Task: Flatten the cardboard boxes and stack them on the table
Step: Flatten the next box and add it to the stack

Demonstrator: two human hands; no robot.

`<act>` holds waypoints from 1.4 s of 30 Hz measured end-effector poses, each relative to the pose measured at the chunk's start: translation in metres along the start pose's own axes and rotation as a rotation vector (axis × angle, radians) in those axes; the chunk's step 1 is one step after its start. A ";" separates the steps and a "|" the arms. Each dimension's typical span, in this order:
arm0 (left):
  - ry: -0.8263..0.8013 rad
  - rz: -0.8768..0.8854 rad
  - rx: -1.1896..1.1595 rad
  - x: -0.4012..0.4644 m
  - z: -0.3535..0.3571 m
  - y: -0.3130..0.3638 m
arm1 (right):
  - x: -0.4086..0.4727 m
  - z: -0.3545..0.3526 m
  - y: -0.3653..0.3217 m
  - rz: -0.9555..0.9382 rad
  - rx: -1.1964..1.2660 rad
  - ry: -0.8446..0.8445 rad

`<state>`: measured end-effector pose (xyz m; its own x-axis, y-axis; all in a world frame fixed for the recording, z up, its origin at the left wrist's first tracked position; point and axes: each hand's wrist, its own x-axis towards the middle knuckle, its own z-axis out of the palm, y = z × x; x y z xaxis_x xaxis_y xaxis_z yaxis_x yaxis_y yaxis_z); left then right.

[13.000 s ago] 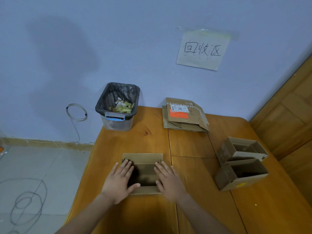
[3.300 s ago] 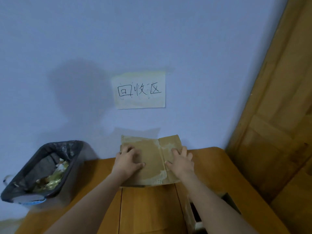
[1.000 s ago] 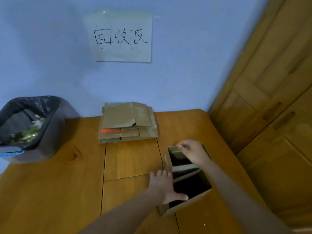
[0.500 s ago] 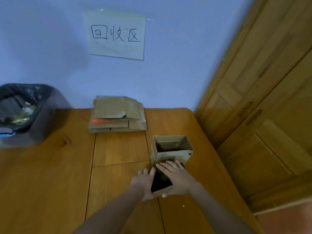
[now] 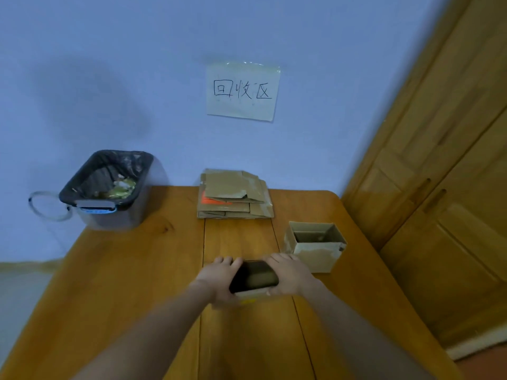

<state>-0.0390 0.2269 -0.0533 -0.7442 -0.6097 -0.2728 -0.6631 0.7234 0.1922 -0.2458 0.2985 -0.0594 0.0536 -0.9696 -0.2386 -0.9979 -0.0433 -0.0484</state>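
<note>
We hold an open cardboard box (image 5: 253, 278) between both hands, near the middle of the wooden table (image 5: 123, 283), its dark inside facing up toward us. Our left hand (image 5: 216, 281) grips its left side and our right hand (image 5: 288, 277) its right side, fingers curled over the far edge and thumbs along the near one — clamped on the cardboard from both sides. Just beyond and to the right of this box stands a second open box (image 5: 315, 246), upright and close to our right fingers. Farther from us, against the wall, lies the stack of flattened boxes (image 5: 233, 194). Left of that stack sits a bin (image 5: 105, 187) lined with a black bag, and above it a paper sign (image 5: 242, 90) is taped to the wall.
</note>
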 end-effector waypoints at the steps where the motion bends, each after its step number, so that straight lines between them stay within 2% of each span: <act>1: 0.013 0.000 0.000 -0.012 -0.002 -0.008 | 0.000 -0.003 -0.014 0.001 0.002 0.005; 7: 0.060 -0.008 0.025 -0.085 0.003 -0.046 | -0.016 -0.007 -0.094 0.004 -0.003 0.003; 16: 0.188 0.001 0.016 -0.171 0.024 -0.075 | -0.052 -0.007 -0.183 0.031 -0.054 0.116; 26: 0.228 -0.154 0.116 -0.224 0.069 -0.093 | -0.057 0.034 -0.246 0.010 -0.040 0.122; 37: 0.160 -0.334 0.215 -0.254 0.106 -0.087 | -0.068 0.075 -0.280 -0.041 -0.118 0.154; 42: 0.022 -0.330 0.377 -0.261 0.136 -0.086 | -0.081 0.106 -0.296 -0.046 -0.154 0.120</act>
<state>0.2234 0.3684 -0.1271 -0.5043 -0.8294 -0.2406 -0.7911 0.5554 -0.2564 0.0491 0.4152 -0.1291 0.1037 -0.9871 -0.1216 -0.9888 -0.1155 0.0943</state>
